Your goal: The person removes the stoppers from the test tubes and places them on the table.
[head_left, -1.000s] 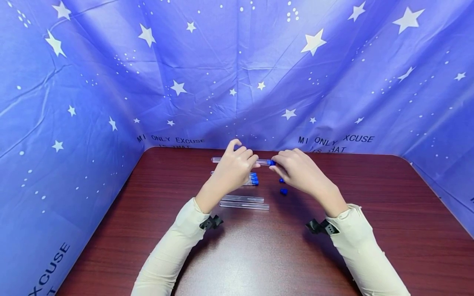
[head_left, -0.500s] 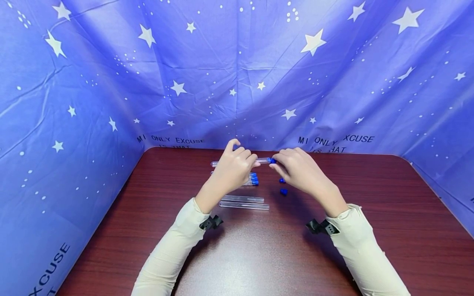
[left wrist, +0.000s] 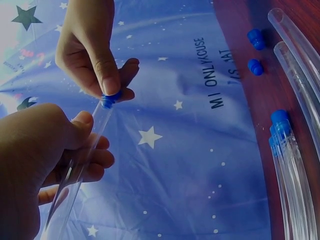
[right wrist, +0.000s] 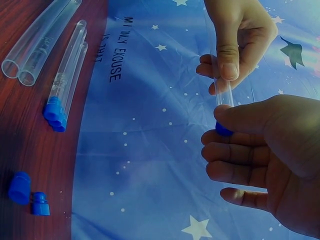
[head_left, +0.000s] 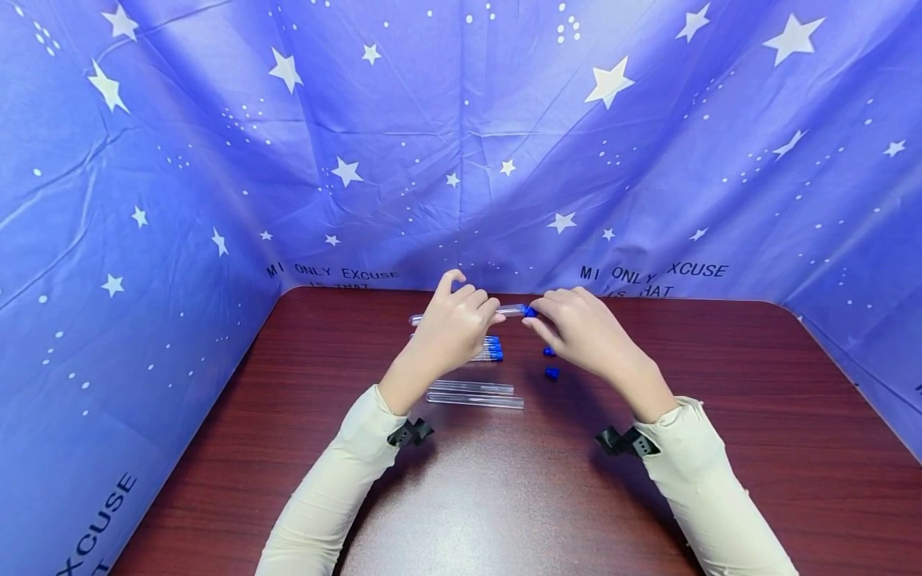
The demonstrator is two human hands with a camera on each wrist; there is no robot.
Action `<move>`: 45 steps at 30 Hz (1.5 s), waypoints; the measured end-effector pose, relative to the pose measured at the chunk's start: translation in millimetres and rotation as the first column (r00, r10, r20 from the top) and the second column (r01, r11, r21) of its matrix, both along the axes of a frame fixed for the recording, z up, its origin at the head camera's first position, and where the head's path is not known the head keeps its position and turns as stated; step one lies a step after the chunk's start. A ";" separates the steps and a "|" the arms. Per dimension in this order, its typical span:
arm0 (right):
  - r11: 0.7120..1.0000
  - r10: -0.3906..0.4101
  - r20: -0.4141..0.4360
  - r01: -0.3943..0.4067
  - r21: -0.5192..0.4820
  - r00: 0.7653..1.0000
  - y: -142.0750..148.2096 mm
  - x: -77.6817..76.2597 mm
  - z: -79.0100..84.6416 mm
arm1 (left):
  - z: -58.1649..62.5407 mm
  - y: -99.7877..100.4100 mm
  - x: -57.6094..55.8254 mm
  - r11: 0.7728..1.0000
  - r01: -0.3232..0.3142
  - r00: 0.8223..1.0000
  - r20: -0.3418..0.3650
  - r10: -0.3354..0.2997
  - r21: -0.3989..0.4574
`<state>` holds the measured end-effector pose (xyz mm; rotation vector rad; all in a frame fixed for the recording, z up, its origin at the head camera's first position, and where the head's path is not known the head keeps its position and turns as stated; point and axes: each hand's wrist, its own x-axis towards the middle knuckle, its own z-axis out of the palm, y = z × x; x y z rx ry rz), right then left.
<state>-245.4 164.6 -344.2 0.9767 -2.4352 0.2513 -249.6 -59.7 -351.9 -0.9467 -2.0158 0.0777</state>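
Note:
My left hand (head_left: 455, 330) pinches a clear test tube (left wrist: 72, 180) between thumb and fingers, with the tube's rounded end pointing left. At its other end, my right hand (head_left: 583, 332) pinches a blue stopper (left wrist: 109, 100) between thumb and fingertips. The stopper sits at the tube's mouth, its ribbed lower part showing in the left wrist view. In the head view the tube tilts slightly up toward the right, and my left hand covers its middle. Both hands are raised over the far part of the table (head_left: 648, 496).
Two uncapped test tubes (head_left: 475, 399) lie side by side on the table. Beyond them lie several tubes with blue stoppers (head_left: 493, 350), partly behind my left hand. Two loose blue stoppers (head_left: 551, 373) rest near my right hand. A blue star-printed curtain (head_left: 461, 160) hangs behind the table.
The tube has gone from nearly level to a slight tilt, its stoppered end rising a little and its rounded end dropping. Both hands have stayed almost in place.

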 end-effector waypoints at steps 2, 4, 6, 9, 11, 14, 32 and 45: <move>1.000 -0.001 0.001 0.001 0.000 1.000 0.1 0.1 0.2 | 0.5 0.1 -0.1 1.000 0.001 1.000 -0.003 -0.001 -0.002; 1.000 -0.001 0.003 0.001 -0.002 1.000 -0.1 0.7 1.1 | 0.8 0.1 -0.2 1.000 0.002 1.000 -0.005 -0.002 -0.002; 1.000 0.001 0.004 -0.001 -0.004 1.000 -0.2 0.9 1.3 | 1.4 0.1 -0.1 1.000 0.005 1.000 -0.007 -0.005 0.000; 1.000 0.004 0.007 -0.004 -0.008 1.000 -0.3 1.1 1.6 | 2.4 -0.3 0.2 1.000 0.011 1.000 -0.012 -0.011 0.006; 1.000 0.006 0.010 -0.006 -0.011 1.000 -0.3 0.9 1.3 | 3.4 -0.4 0.6 1.000 0.014 1.000 -0.013 -0.014 0.009; 1.000 0.008 0.011 -0.008 -0.013 1.000 0.0 1.1 1.6 | 4.5 -0.8 0.9 1.000 0.014 1.000 -0.010 -0.014 0.011; 0.999 0.033 0.008 -0.033 -0.011 0.999 1.2 5.3 9.2 | 9.1 -3.3 3.8 0.998 0.030 0.999 0.022 -0.031 0.047; 0.995 0.038 0.077 -0.031 -0.093 0.996 2.5 9.5 13.5 | 18.1 -12.5 9.4 0.996 0.035 0.997 0.067 -0.041 0.087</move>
